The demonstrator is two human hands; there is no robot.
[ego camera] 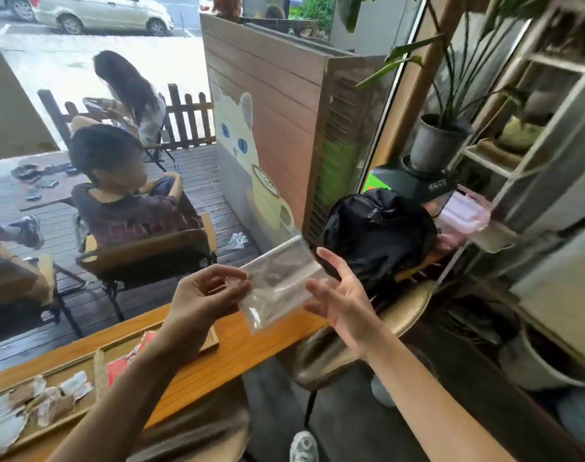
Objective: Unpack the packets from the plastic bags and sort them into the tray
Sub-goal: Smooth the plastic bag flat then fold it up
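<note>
Clear, empty-looking plastic bag [279,281] in air above wooden counter edge; left hand [207,295] pinches its left edge, right hand [337,295] open beside it; likely light, limp, slippery: grip edges, not middle

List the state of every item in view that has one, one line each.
plastic bag: clear, looks empty, held up in the air.
left hand: fingers pinch the bag's left edge.
right hand: open, fingers spread beside the bag.
tray: on the counter, brown-white and red packets in separate compartments.
black backpack: looks zipped closed.
</note>
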